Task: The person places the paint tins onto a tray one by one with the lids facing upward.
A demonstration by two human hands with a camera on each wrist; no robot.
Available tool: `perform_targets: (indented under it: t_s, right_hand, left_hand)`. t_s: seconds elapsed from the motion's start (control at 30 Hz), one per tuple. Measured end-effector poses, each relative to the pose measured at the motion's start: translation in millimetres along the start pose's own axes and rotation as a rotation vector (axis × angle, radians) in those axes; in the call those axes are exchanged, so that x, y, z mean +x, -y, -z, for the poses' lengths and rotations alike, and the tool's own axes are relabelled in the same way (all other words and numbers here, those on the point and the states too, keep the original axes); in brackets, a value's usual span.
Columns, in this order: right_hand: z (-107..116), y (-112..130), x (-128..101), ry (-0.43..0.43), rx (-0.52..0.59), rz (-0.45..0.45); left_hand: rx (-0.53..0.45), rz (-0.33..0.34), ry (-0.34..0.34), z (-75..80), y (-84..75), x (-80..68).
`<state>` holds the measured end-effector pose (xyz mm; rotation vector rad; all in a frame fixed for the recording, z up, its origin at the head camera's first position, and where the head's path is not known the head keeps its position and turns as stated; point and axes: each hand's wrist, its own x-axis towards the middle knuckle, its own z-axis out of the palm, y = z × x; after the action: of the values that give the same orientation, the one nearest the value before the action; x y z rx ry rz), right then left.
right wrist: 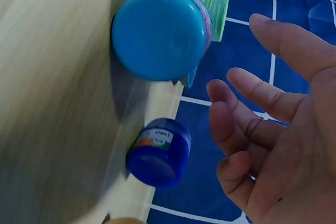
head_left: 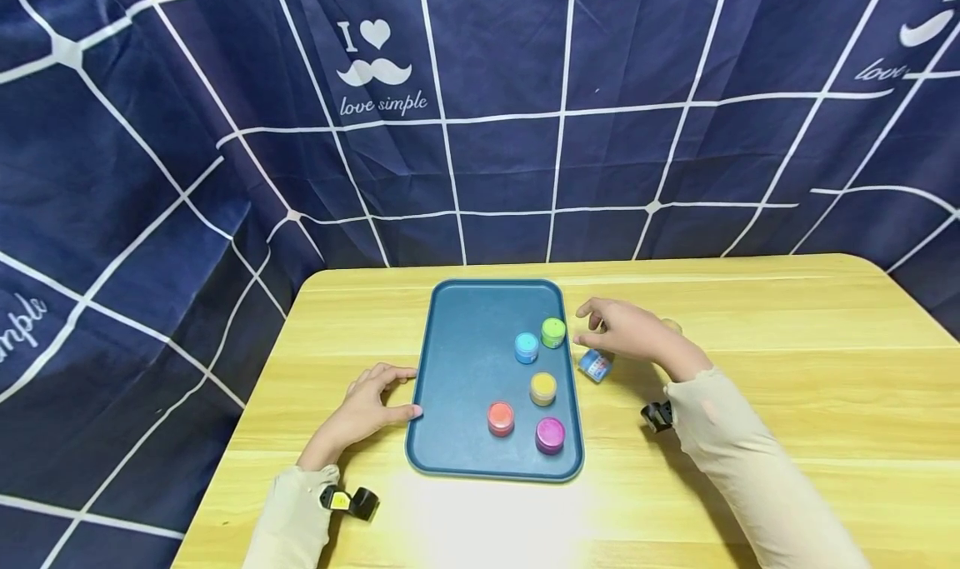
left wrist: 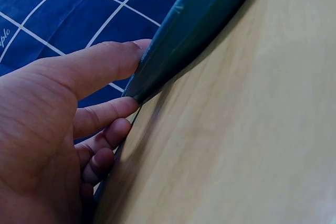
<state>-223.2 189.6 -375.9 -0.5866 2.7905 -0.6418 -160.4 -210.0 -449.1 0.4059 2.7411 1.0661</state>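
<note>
A teal tray (head_left: 465, 336) lies on the wooden table and holds several small paint jars: green (head_left: 552, 332), light blue (head_left: 527, 347), yellow (head_left: 543, 388), red (head_left: 500, 418) and magenta (head_left: 550, 435). My left hand (head_left: 401, 394) rests on the table at the tray's left edge. Its thumb (left wrist: 105, 61) touches the tray rim (left wrist: 199, 19), and the fingers lie alongside it. My right hand (head_left: 588, 323) hovers with relaxed fingers just right of the tray, above a blue jar (head_left: 596, 365) lying on the table. The right wrist view shows that hand (right wrist: 236, 77) holding nothing, with a light-blue jar (right wrist: 157, 32) and a dark blue jar (right wrist: 160, 153) close by.
A dark blue cloth (head_left: 525, 119) with white lines hangs behind and to the left of the table (head_left: 787, 369). A small amber object (head_left: 672, 326) peeks out behind my right hand. Bare wood stretches to the right and along the front edge.
</note>
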Motion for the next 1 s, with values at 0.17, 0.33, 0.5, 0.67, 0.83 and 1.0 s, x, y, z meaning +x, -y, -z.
perform_targets:
  t_s: [0.17,0.33,0.5,0.67,0.83,1.0]
  right_hand:
    - [3,-2,-8,0.013,-0.007,0.005]
    - [1,-7,-15,0.035,-0.052,-0.037]
    - [-2,-11,-21,0.029,-0.107,-0.075]
    - [-5,-12,-24,0.04,-0.059,-0.032]
    - [-8,-13,-25,0.06,-0.007,0.001]
    - [-11,-13,-25,0.074,-0.015,-0.006]
  left_hand:
    - [-0.003,0.0,0.001,-0.3,0.4,-0.1]
    - [-0.004,0.003,0.003,-0.9,0.8,0.1]
    - [-0.002,0.003,0.003,-1.1,0.5,-0.1]
    - [0.0,0.004,0.003,-1.0,0.3,-0.1]
    - [0.0,0.007,0.004,-1.1,0.5,-0.3]
    - [-0.001,-0.003,0.002,-0.9,0.3,-0.4]
